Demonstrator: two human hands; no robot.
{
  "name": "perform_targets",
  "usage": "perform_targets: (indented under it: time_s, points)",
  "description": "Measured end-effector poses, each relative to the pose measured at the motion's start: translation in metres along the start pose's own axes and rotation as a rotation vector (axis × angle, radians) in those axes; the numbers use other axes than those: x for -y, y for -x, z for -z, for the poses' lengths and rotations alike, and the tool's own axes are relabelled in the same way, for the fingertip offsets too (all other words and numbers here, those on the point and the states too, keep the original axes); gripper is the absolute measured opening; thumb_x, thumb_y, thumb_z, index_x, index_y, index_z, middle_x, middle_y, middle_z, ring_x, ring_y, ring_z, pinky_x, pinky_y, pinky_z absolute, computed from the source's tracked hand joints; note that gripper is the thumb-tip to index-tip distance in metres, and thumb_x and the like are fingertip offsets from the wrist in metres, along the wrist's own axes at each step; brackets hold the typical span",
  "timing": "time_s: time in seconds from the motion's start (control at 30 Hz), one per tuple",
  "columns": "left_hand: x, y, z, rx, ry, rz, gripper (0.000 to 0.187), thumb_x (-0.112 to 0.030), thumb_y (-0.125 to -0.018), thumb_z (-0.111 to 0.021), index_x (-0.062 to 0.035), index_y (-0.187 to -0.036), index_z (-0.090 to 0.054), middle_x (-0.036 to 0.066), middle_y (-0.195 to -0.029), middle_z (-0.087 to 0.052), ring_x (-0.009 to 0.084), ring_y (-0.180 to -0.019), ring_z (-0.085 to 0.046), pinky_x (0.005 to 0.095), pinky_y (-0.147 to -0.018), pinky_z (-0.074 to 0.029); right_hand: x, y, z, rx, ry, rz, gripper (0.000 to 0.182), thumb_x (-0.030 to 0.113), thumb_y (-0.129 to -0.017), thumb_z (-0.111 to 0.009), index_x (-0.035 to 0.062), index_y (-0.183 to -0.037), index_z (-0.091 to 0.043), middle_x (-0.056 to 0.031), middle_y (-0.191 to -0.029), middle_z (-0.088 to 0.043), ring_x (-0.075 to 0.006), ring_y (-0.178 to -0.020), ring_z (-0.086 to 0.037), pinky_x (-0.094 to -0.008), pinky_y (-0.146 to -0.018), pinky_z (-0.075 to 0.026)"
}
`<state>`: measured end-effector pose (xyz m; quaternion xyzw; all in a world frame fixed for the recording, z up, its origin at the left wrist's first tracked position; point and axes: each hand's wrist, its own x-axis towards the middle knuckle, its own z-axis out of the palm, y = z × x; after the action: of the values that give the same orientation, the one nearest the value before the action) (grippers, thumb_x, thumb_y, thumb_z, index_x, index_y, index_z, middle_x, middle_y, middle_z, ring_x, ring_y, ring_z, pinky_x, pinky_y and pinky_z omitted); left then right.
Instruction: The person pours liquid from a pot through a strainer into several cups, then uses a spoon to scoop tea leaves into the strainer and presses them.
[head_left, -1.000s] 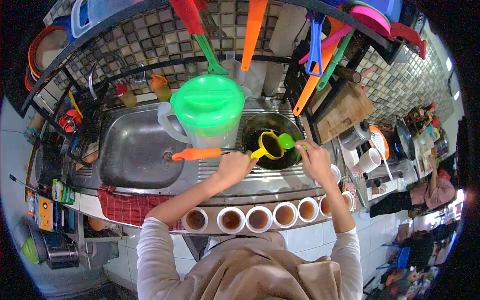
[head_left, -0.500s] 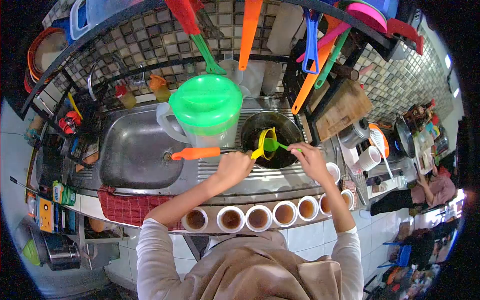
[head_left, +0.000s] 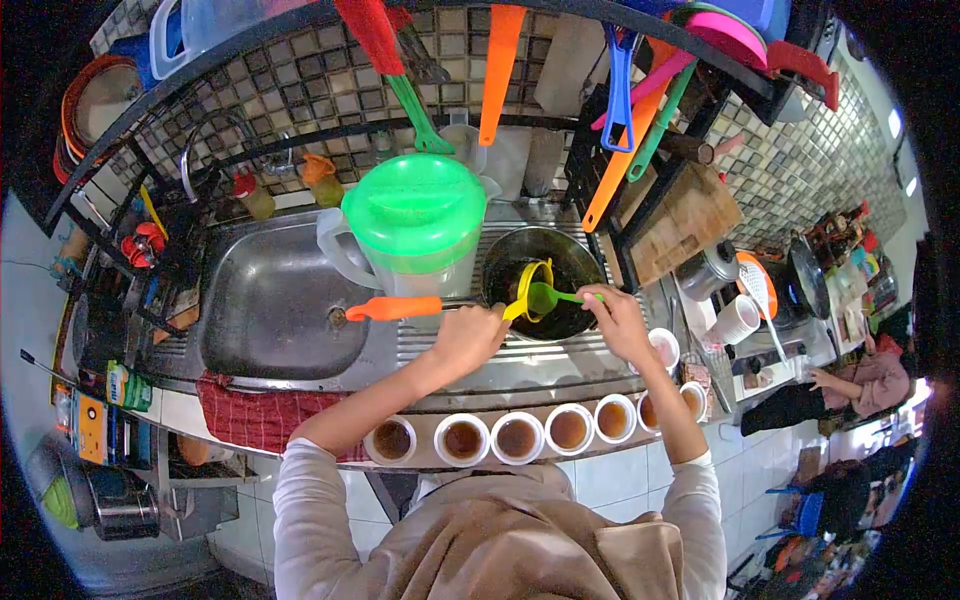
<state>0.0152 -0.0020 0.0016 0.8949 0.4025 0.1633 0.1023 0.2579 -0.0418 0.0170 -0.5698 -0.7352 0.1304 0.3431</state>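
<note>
My left hand point(head_left: 470, 336) is wrapped round the handle of a yellow strainer point(head_left: 524, 296), which sits over a dark metal pot point(head_left: 500, 262) on the ribbed drainboard. A green spoon point(head_left: 545, 297) is pinched in my right hand point(head_left: 615, 315), its bowl inside the strainer. Dark contents show in the pot. An orange handle point(head_left: 395, 308) extends leftward beside my left hand. Behind it stands a clear pitcher point(head_left: 425, 278) with a green lid. White cups of brown liquid point(head_left: 516, 437) line the counter's front edge, below my forearms.
A metal sink point(head_left: 285, 300) is at the left, with a red cloth point(head_left: 262, 412) on its front edge. Utensils hang from the rack above, including an orange one point(head_left: 500, 75). Stacked cups point(head_left: 735, 320) and a stove pan point(head_left: 806, 268) are at the right. Another person point(head_left: 868, 385) stands far right.
The green spoon and yellow strainer have shifted slightly within the pot's opening. Both hands keep their hold. The other person's arm at the far right has moved.
</note>
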Motion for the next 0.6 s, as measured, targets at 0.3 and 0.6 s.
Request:
perform_targets:
  time_s: [0.3,0.6]
  points:
    - [-0.002,0.004,0.011,-0.165,-0.170,-0.102,0.021,-0.017,-0.081,-0.051,0.0003,-0.092,-0.055,0.011,-0.051,-0.055,0.0238,-0.045,-0.058,0.0344,-0.039,-0.044,0.007,0.009,0.002,-0.074,0.318,-0.020,0.018,0.019,-0.086,-0.047,0.0054,-0.090,-0.058,-0.0123,-0.083,-0.058,-0.0318,-0.066,-0.057,-0.0386,-0.058,-0.046]
    - [0.010,0.006,0.014,-0.169,-0.356,-0.334,0.037,-0.011,-0.068,-0.053,-0.0004,-0.104,-0.055,0.003,-0.058,-0.055,0.0147,-0.050,-0.057,0.0286,-0.039,-0.043,-0.021,0.007,-0.021,-0.099,-0.064,-0.081,0.021,0.018,-0.086,-0.048,-0.0002,-0.090,-0.058,-0.0116,-0.078,-0.061,-0.0195,-0.054,-0.055,-0.0301,-0.049,-0.043]
